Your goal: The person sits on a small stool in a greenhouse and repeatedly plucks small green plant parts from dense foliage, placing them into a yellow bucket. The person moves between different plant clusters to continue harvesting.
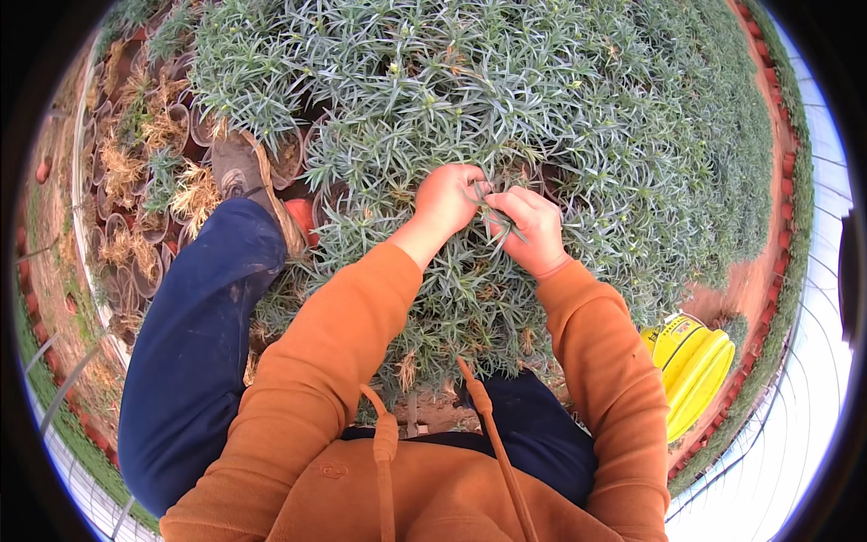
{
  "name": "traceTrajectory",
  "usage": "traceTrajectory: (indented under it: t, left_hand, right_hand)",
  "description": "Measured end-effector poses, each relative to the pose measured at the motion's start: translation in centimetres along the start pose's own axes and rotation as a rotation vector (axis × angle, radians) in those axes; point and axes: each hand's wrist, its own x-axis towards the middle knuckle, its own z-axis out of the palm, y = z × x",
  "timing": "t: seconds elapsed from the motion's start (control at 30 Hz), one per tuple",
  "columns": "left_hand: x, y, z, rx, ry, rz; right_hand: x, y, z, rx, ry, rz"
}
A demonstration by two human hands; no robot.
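Note:
My left hand [447, 196] and my right hand [532, 220] meet over a dense bed of carnation-like plants [433, 101] with narrow grey-green leaves. Between the fingertips is a small leafy sprig [504, 225], pinched by both hands. Its leaves hang below the right thumb and forefinger. The left fingers are curled in, with the thumb side against the sprig's upper end; part of that grip is hidden. Dark gaps among the foliage show just beyond the right hand.
Pots with dry straw-coloured plants [122, 169] stand at the left. My shoe [244, 169] is among pots, beside a red-orange pot [301, 220]. A yellow bucket [691, 372] sits at the right, near a bare soil path [725, 291]. Red-orange pots [786, 203] line the far right edge.

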Motion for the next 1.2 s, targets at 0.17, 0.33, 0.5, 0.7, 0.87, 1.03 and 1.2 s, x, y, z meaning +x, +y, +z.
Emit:
traceTrajectory:
  t: [0.17, 0.33, 0.5, 0.7, 0.87, 1.03, 1.2]
  left_hand:
    - [-1.5, 0.8, -3.7, -0.094, -0.147, -0.082]
    - [-2.3, -0.7, -4.8, 0.055, -0.284, 0.109]
    - [-2.4, -0.9, -4.5, 0.085, -0.259, 0.187]
    - [-2.4, 0.3, -5.4, 0.132, -0.385, 0.079]
    - [-3.8, 2.0, -3.0, 0.389, -0.166, 0.122]
    - [-3.5, 0.4, -1.3, 0.256, -0.008, 0.107]
    - [-3.5, 1.1, -0.5, 0.154, -0.014, 0.008]
  right_hand:
    - [-0.6, -0.8, -2.1, 0.644, 0.135, 0.634]
    - [-1.7, -2.7, -2.2, 0.841, -0.091, 0.751]
    - [-1.0, -3.4, -1.1, 0.154, -0.323, 0.487]
    - [-0.4, -3.1, -0.1, -0.251, -0.428, 0.205]
    - [-0.4, -1.2, 0.2, -0.024, -0.24, 0.293]
    - [-1.0, -1.8, 0.1, -0.035, -0.178, 0.27]
    - [-2.2, -0.6, -0.5, -0.206, -0.138, -0.025]
